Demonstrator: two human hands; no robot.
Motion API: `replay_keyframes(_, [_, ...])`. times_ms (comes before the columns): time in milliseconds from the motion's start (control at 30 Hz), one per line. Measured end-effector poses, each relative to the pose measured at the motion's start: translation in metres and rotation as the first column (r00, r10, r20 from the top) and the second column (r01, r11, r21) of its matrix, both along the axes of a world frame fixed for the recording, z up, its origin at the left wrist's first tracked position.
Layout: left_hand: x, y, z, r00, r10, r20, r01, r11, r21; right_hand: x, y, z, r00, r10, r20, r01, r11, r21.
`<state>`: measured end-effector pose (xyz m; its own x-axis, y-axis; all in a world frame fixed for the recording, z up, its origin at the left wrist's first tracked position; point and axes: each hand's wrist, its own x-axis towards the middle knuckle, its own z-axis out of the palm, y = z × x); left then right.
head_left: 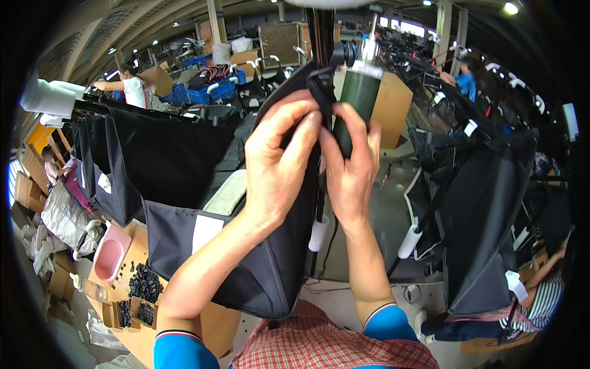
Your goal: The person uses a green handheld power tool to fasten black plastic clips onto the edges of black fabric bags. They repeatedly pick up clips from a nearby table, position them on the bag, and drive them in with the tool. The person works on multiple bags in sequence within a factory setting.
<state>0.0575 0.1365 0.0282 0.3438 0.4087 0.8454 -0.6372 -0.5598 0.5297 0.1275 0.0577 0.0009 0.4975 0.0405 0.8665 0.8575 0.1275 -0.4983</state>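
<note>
My left hand [279, 157] is closed, thumb and fingers pinching the black fabric [289, 92] where it meets an upright dark pole [322, 37]. Opposite it, my right hand [353, 163] pinches the same black fabric at the pole, its fingertips close to my left ones. A knotted black strap [321, 80] sits just above both hands. Right behind my right fingers hangs a dark green cylindrical power screwdriver [359, 92] with a metal tip pointing up. The fabric belongs to a large black cloth bag body [246, 270] with a white label [207, 232]. What lies between my fingertips is hidden.
At lower left a wooden table [215, 326] carries a pink tray [110, 255], a pile of small black parts [145, 283] and small cardboard boxes [126, 312]. Another black fabric body [485, 215] stands at right, beside a person in stripes [544, 301]. Other people work farther off.
</note>
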Motion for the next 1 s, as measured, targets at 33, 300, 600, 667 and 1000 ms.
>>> replay_keyframes(33, [-0.007, 0.0, 0.0, 0.999, 0.005, -0.041, -0.004, 1.0, 0.013, 0.004, 0.002, 0.003, 0.996, -0.059, 0.066, 0.059, 0.998, 0.006])
replay_keyframes(300, [0.0, 0.01, 0.001, 0.97, 0.236, -0.055, -0.219, 0.952, 0.212, 0.016, -0.003, 0.01, 0.995, -0.051, 0.082, 0.049, 0.998, 0.032])
replay_keyframes(600, [0.013, 0.003, 0.003, 0.942, 0.335, 0.026, -0.324, 0.886, 0.331, 0.018, -0.017, 0.021, 0.992, -0.099, 0.081, 0.105, 0.991, -0.078])
replay_keyframes(667, [0.017, 0.007, 0.003, 0.936, 0.347, 0.059, -0.346, 0.878, 0.331, 0.021, -0.016, 0.022, 0.99, -0.088, 0.11, 0.095, 0.994, -0.059])
replay_keyframes(1000, [0.013, 0.008, 0.004, 0.928, 0.373, -0.015, -0.348, 0.879, 0.326, 0.018, -0.023, 0.02, 0.999, 0.007, 0.04, -0.002, 0.992, -0.128])
